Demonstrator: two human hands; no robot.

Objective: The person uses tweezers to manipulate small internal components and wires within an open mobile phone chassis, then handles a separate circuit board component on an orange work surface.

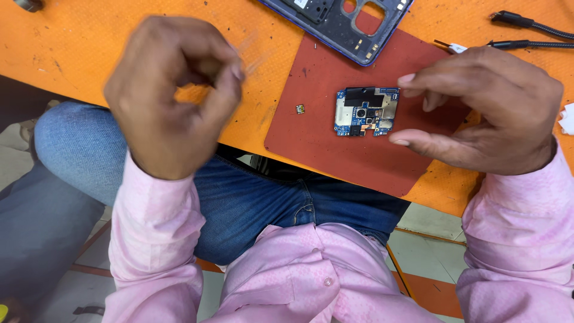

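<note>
A small blue phone circuit board (366, 112) lies on a dark red mat (335, 149) on the orange table (72, 48). My right hand (484, 110) hovers at the board's right side, its thumb and forefinger spread around the board's edge, touching or nearly touching it. My left hand (170, 90) is raised over the table's left part, blurred, with thumb and fingers pinched together; whether it holds something thin I cannot tell. A tiny square component (300, 109) sits alone on the mat left of the board.
A blue phone frame (344, 24) lies at the top, partly on the mat. Black cables (529, 33) run along the top right. A white scrap (568, 119) sits at the right edge. My blue-jeaned legs (251, 197) are below the table's edge.
</note>
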